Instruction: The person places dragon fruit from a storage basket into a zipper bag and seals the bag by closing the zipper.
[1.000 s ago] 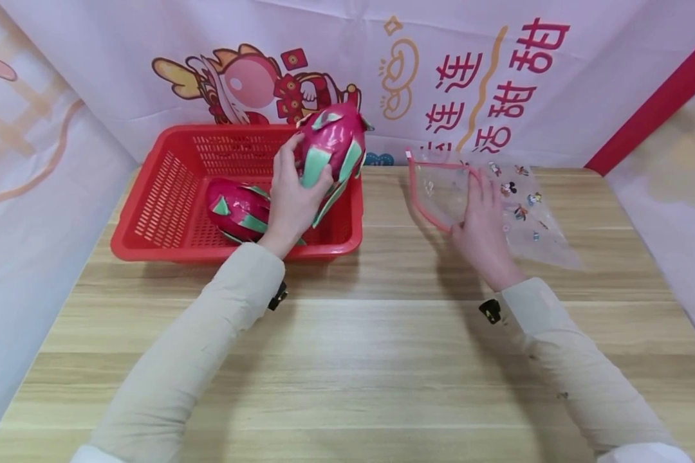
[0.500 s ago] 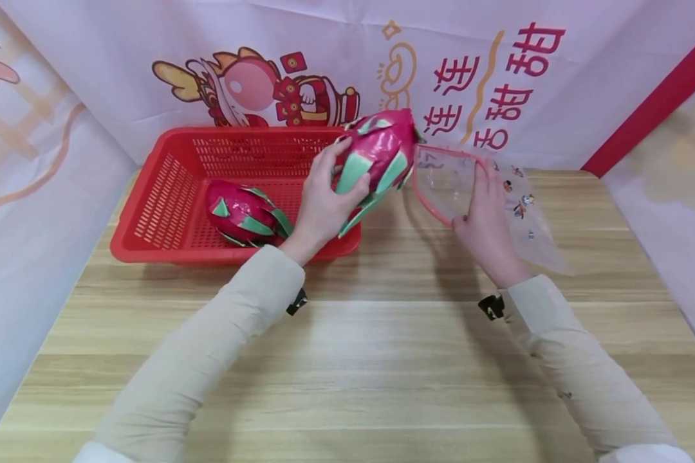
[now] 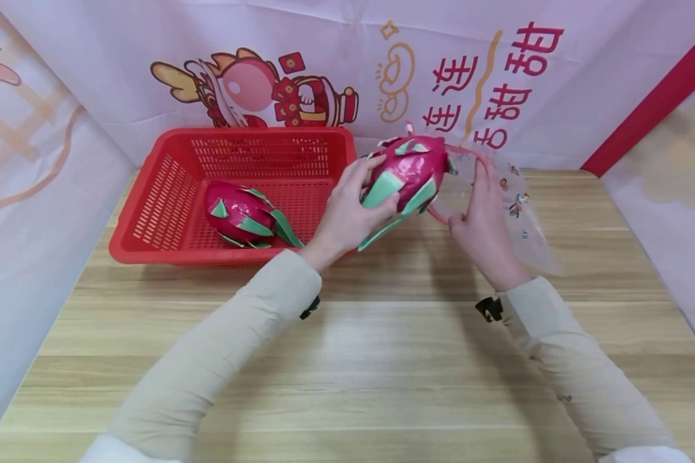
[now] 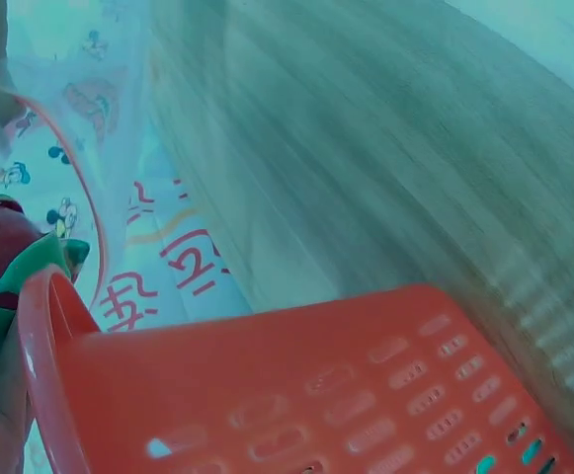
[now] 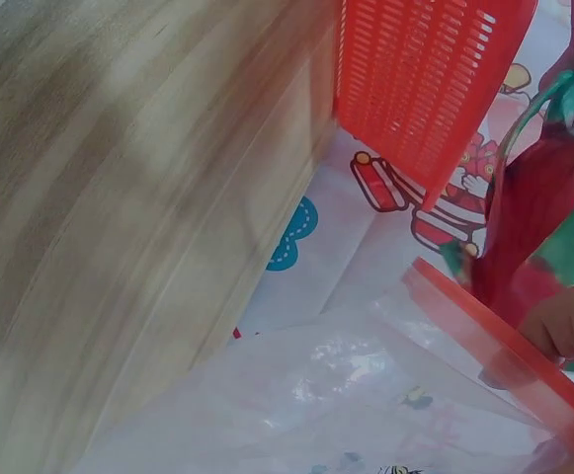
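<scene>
- The fingers (image 3: 356,172) of the left hand (image 3: 344,212) are curled round one dragon fruit (image 3: 412,168), which is held raised and tilted.
- By the right hand (image 3: 486,238), the red rim (image 5: 474,318) of a clear bag (image 3: 518,225) is pinched between fingers and thumb.
- The held fruit's right-hand end is placed at the bag's mouth; whether the rim is touched cannot be told.
- Small cartoon figures are printed on the bag, which is spread to the right.
- Both forearms are covered by beige sleeves (image 3: 208,360).
- To the left, a slotted red basket (image 3: 179,256) is set on the wood-grained worktop (image 3: 382,373); a second dragon fruit (image 3: 239,212) is contained in it.
- Behind, the worktop is bordered by a pale cloth (image 3: 318,26) on which a cartoon and red characters are printed.
</scene>
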### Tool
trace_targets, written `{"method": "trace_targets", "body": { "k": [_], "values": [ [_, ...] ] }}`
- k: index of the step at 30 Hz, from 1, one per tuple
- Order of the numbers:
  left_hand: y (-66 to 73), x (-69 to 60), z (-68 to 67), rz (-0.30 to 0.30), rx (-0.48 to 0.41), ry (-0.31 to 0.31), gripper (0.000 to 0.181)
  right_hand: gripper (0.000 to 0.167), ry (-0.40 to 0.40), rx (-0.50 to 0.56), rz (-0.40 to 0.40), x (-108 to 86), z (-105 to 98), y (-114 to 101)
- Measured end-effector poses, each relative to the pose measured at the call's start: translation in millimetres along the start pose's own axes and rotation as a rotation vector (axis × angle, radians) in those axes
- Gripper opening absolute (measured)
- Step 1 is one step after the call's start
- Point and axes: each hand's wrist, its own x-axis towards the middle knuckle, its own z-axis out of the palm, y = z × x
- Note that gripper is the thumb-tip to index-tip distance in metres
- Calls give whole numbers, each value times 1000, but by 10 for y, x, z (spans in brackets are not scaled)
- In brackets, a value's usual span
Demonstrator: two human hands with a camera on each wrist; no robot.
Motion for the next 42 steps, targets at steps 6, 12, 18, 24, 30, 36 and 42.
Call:
{"method": "trace_targets", "body": {
  "k": [6, 12, 18, 24, 30, 36, 42],
  "values": [
    [9, -18, 39, -51, 42, -74, 70, 95, 30, 21, 8, 9, 19, -29],
    [-7, -24, 67, -63, 56, -97, 71, 96, 38, 16, -20, -7, 55, -14],
    [-2, 2, 92, -71, 55, -99, 70, 99, 5, 13, -51, -3, 108, 10],
    [-11, 23, 113, -101, 30, -106, 68, 102, -15, 44, -40, -1, 133, 18],
    [-21, 55, 125, -124, 18, -96, 66, 102, -14, 63, -101, -25, 167, 14],
    [-19, 87, 140, -157, 26, -82, 65, 97, -4, 55, -191, -42, 230, -16],
    [3, 126, 180, -199, 14, -78, 65, 97, -10, 21, -206, -49, 248, -31]
  ]
}}
